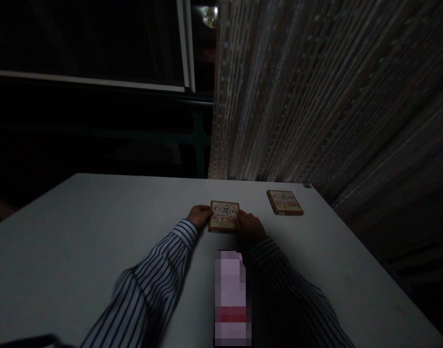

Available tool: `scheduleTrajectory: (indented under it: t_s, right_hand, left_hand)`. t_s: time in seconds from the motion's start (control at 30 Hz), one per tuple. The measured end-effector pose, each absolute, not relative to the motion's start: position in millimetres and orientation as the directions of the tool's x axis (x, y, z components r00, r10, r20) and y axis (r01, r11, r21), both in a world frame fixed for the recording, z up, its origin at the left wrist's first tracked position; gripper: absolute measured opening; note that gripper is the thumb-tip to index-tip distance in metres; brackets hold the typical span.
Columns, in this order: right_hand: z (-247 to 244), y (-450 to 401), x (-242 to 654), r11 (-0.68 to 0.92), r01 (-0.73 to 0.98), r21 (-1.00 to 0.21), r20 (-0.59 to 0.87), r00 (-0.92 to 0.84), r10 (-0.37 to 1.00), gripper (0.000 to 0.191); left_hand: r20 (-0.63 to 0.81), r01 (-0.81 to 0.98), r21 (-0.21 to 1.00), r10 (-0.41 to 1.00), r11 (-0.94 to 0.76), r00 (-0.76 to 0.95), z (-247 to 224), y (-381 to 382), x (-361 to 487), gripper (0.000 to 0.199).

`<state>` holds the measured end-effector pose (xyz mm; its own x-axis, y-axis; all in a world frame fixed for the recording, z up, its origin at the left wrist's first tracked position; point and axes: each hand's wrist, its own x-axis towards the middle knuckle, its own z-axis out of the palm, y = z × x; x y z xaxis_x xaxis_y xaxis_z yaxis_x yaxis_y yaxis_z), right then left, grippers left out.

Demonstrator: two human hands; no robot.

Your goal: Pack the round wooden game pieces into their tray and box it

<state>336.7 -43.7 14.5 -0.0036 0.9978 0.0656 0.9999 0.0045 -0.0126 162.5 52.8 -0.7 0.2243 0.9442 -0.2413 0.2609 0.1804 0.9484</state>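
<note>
A flat, square box (pixel 224 217) with a brown edge and a printed, lettered cover is between my two hands, on or just above the white table (pixel 98 251). My left hand (pixel 199 215) grips its left edge, fingers closed. On the opposite edge my right hand (pixel 251 226) is closed too, its thumb side against the cover. A second box (pixel 285 202) of the same look lies flat to the right, near the table's far right corner, untouched. Close to me, between my forearms, is a pinkish phone-like object (pixel 230 295), its surface blurred out by large pixels.
Behind the table's far edge hangs a striped, woven curtain (pixel 265 96) on the right. A dark window with a white frame (pixel 187 48) fills the left background. A small dark label (pixel 307 186) sits at the table's far right corner. The light is dim.
</note>
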Motion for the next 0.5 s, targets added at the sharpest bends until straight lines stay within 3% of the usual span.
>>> scheduleTrajectory:
  t_s: [0.3, 0.5]
  right_hand:
    - [15.3, -43.7, 337.3, 0.005, 1.000, -0.017, 0.050, -0.004, 0.999, 0.036]
    - [16.3, -43.1, 336.5, 0.004, 1.000, -0.011, 0.039, -0.003, 0.999, 0.035]
  left_hand:
    - [-0.249, 0.210, 0.955, 0.954, 0.212, 0.169, -4.8, 53.3, 165.8, 0.020]
    - [-0.272, 0.166, 0.955, 0.951, 0.248, 0.145, -8.8, 51.7, 167.5, 0.036]
